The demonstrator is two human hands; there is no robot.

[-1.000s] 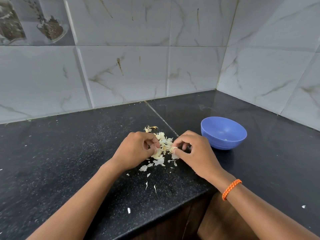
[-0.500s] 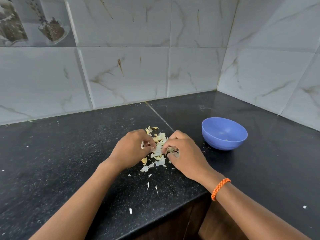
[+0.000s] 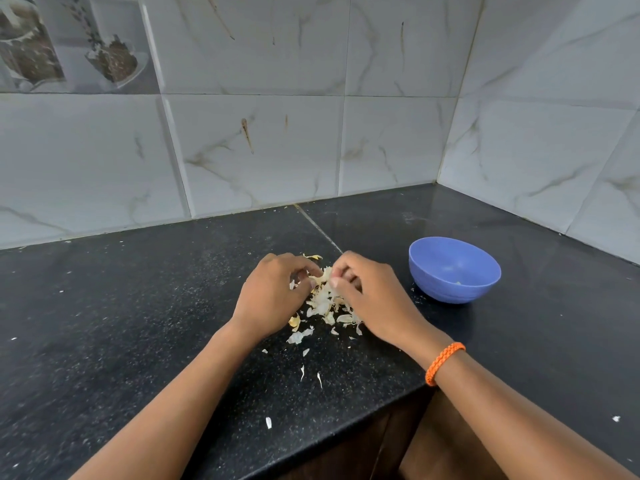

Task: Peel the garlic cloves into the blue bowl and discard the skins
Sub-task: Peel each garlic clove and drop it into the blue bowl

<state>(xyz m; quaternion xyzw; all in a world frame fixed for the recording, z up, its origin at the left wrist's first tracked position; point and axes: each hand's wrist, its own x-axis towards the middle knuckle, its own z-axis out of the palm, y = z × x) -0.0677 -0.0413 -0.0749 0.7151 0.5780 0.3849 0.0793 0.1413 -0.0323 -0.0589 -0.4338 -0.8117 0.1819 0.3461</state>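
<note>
Stray flakes lie nearest you on the black counter (image 3: 138,341). Beyond them, your left hand (image 3: 273,296) and right hand (image 3: 367,296) curl into the pile of garlic skins (image 3: 325,303), each pinching at it; any clove is hidden. The blue bowl (image 3: 454,270) sits just right of the pile, nearer your right hand.

Soft, even daylight; faint sheen on the dark counter (image 3: 398,216) at centre right; tile lines bow near the edges; slightly soft focus.
</note>
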